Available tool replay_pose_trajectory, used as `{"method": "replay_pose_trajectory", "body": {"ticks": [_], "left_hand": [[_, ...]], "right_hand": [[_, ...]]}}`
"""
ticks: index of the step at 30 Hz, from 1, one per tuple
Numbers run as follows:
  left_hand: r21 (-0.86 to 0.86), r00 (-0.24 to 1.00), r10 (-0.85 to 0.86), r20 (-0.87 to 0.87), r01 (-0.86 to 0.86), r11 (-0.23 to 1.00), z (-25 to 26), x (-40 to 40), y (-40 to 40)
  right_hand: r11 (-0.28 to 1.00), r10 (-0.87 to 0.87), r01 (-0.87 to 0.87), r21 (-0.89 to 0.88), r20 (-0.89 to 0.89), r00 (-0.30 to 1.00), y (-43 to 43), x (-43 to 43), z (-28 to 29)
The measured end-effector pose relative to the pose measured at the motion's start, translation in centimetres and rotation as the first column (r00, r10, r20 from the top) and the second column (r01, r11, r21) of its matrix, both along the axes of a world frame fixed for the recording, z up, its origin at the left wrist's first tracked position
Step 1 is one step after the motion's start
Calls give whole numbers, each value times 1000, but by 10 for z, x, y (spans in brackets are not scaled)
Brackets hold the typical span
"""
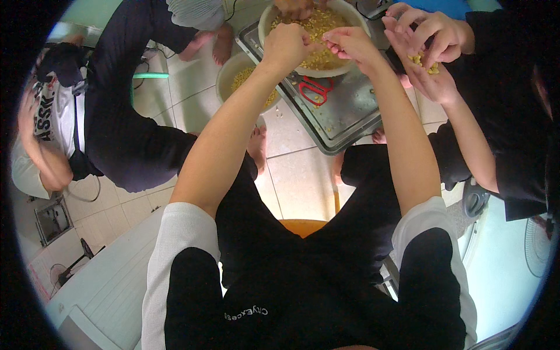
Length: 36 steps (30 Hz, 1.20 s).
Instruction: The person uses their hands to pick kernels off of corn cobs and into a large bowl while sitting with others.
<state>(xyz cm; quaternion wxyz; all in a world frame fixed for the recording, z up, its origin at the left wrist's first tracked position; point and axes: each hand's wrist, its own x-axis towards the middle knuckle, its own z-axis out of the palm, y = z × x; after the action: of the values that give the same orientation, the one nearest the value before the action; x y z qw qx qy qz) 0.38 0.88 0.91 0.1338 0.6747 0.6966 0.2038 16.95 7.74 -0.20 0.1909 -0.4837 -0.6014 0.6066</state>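
My left hand is held over the left part of a white basin, its fingers curled inward. Opposite it, my right hand has thumb and fingertips drawn together above the basin's right side. Whether either hand pinches a small piece cannot be made out. Many yellow split beans or kernels lie in cloudy water inside the basin. The basin rests on a metal tray. Red-handled scissors lie on the tray below the basin, with a few loose kernels around them.
A second white bowl of yellow kernels stands on the tiled floor beside the tray. Another person's hand reaches into the basin from the far side. At right, a co-worker's hands hold yellow kernels. Someone's dark-trousered leg is at left.
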Motion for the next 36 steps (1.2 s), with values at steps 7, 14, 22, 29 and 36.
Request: {"method": "replay_pose_trajectory", "body": {"ticks": [7,14,22,29,36], "left_hand": [[149,992,-99,75,87,985,-24,-5,3],[220,939,-176,296,113,969,-13,-1,8],[226,901,-146,409,55,973,3,1,4],[232,892,-135,431,35,972,-1,-7,5],[214,926,-125,357,50,976,22,-4,-1]], "right_hand": [[999,38,-39,32,54,998,0,1,0],[994,96,-101,49,92,991,-1,-1,0],[996,78,-80,-50,-36,996,-2,1,3],[992,61,-76,-98,-145,988,-2,-5,-1],[988,68,-83,-128,-117,991,12,-1,-16]]}}
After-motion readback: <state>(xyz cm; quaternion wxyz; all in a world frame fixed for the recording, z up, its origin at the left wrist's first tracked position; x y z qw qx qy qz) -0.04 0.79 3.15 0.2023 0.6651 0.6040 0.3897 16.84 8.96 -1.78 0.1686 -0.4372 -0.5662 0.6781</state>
